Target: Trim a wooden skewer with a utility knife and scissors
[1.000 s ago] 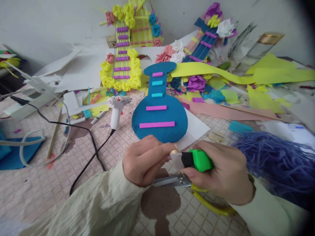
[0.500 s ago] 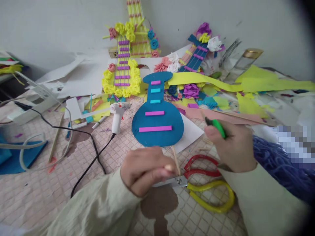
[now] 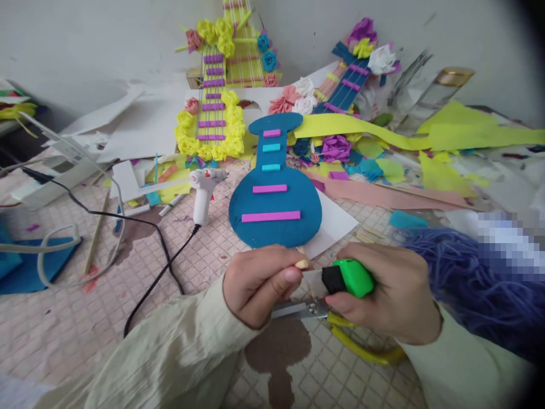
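Note:
My left hand [image 3: 261,287] is closed in a pinch around a thin wooden stick [image 3: 302,264], whose pale end pokes out by the thumb. In my right hand [image 3: 389,292] is a green and black utility knife [image 3: 349,278], its blade lying close against the stick. Whether the blade touches the wood, I cannot tell. Below both hands lie scissors [image 3: 313,308] with yellow and red handles, partly hidden. Just beyond stands out a blue guitar-shaped cutout [image 3: 275,201] with pink and light-blue strips across it, resting partly over white paper [image 3: 334,224].
A white glue gun [image 3: 204,196] with a black cord sits left of the cutout. Decorated paper guitars [image 3: 210,108] lean at the back. Purple yarn [image 3: 464,284] is heaped at right, near a gold-capped glass bottle [image 3: 447,91]. Paper scraps cover the table's far side.
My right hand has come down and left with the knife, bringing its blade to the stick in my left hand. It now covers the scissors' red handle. The view has shifted slightly.

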`<state>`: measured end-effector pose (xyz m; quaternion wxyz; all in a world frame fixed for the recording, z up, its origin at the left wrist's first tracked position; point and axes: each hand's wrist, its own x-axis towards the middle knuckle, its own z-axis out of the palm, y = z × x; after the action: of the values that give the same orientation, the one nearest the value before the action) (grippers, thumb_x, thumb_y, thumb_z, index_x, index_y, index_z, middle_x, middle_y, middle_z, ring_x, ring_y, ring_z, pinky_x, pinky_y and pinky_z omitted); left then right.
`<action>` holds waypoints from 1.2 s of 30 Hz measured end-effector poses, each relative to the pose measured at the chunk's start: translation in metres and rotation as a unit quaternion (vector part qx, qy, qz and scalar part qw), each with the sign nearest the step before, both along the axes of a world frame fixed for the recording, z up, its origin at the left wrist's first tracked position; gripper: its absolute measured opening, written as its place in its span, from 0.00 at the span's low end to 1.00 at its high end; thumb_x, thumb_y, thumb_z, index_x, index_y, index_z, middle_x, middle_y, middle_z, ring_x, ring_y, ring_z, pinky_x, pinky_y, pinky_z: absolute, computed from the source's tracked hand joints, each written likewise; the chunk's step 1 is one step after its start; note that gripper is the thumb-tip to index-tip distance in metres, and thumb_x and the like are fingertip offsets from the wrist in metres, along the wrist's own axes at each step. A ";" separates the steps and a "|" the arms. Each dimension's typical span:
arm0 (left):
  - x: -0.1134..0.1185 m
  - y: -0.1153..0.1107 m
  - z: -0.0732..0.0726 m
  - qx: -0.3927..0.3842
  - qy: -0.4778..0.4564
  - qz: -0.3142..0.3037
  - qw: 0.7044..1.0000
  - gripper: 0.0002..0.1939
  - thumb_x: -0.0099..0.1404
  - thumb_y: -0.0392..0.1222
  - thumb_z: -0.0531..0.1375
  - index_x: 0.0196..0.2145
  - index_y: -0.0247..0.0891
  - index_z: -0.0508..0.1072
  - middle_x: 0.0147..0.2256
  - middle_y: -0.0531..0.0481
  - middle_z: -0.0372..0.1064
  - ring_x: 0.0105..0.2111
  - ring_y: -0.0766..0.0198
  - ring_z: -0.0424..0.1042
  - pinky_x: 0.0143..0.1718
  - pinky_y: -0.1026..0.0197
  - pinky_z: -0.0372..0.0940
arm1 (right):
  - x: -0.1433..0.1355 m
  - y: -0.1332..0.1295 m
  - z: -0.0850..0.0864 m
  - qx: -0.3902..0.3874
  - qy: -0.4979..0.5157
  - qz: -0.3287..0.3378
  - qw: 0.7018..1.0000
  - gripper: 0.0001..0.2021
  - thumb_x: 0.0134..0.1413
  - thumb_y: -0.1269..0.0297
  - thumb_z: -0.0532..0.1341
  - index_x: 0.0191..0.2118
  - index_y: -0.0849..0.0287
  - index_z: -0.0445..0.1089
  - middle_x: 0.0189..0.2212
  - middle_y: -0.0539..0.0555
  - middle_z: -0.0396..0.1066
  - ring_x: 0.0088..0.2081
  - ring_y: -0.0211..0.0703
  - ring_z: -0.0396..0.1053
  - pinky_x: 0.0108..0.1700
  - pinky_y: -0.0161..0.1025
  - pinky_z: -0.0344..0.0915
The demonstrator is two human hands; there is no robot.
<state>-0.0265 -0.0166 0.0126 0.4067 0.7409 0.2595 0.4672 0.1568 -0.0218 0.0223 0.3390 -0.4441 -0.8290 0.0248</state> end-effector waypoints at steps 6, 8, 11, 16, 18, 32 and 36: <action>0.001 -0.001 -0.001 0.006 0.007 0.003 1.000 0.12 0.66 0.39 0.47 0.29 0.35 0.67 0.18 0.54 0.58 0.20 0.70 0.58 0.22 0.66 0.55 | 0.001 0.000 -0.001 -0.006 -0.001 -0.006 1.000 0.23 0.47 0.43 0.51 0.19 0.58 0.62 0.11 0.47 0.58 0.15 0.33 0.57 0.19 0.33 0.52; 0.001 -0.001 -0.001 0.004 0.008 0.002 1.000 0.11 0.65 0.38 0.48 0.31 0.35 0.68 0.19 0.53 0.59 0.21 0.70 0.59 0.23 0.66 0.56 | 0.002 0.000 -0.001 -0.010 -0.002 -0.007 1.000 0.23 0.47 0.42 0.51 0.19 0.58 0.62 0.12 0.47 0.58 0.15 0.33 0.57 0.19 0.33 0.52; -0.001 0.001 -0.001 0.027 0.013 -0.002 1.000 0.11 0.65 0.38 0.48 0.33 0.34 0.68 0.21 0.51 0.63 0.22 0.69 0.61 0.25 0.65 0.58 | 0.001 -0.001 -0.002 -0.018 0.003 -0.006 1.000 0.23 0.46 0.42 0.51 0.19 0.58 0.62 0.12 0.47 0.59 0.15 0.33 0.57 0.19 0.33 0.52; -0.001 0.005 -0.002 0.099 0.031 -0.029 0.994 0.10 0.64 0.36 0.49 0.30 0.35 0.68 0.24 0.49 0.66 0.24 0.67 0.63 0.26 0.64 0.59 | 0.000 -0.002 -0.003 -0.027 0.006 -0.017 0.999 0.24 0.47 0.42 0.51 0.18 0.58 0.61 0.12 0.47 0.57 0.15 0.32 0.56 0.19 0.33 0.51; 0.000 0.004 -0.002 0.108 0.046 -0.057 0.991 0.11 0.63 0.36 0.50 0.26 0.35 0.68 0.21 0.50 0.64 0.23 0.67 0.62 0.25 0.64 0.58 | 0.003 0.000 -0.002 -0.020 0.010 -0.001 1.000 0.23 0.47 0.42 0.51 0.19 0.58 0.61 0.12 0.47 0.58 0.16 0.32 0.56 0.19 0.33 0.52; 0.008 -0.006 -0.008 -0.091 -0.011 0.008 0.996 0.14 0.67 0.45 0.43 0.35 0.36 0.64 0.18 0.57 0.51 0.16 0.74 0.51 0.16 0.70 0.50 | 0.007 0.003 -0.007 -0.013 0.017 0.030 0.999 0.21 0.47 0.43 0.52 0.23 0.58 0.62 0.14 0.46 0.58 0.18 0.33 0.57 0.21 0.33 0.52; 0.010 -0.009 -0.007 -0.144 -0.007 0.056 0.988 0.13 0.66 0.48 0.46 0.32 0.37 0.63 0.20 0.56 0.52 0.16 0.73 0.52 0.16 0.69 0.49 | 0.006 0.003 -0.010 -0.026 0.011 0.022 0.999 0.22 0.47 0.43 0.52 0.24 0.59 0.63 0.15 0.47 0.59 0.18 0.34 0.58 0.22 0.34 0.52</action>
<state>-0.0169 -0.0255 0.0056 0.4846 0.6555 0.3625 0.4518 0.1630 -0.0186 0.0124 0.3356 -0.4347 -0.8336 0.0588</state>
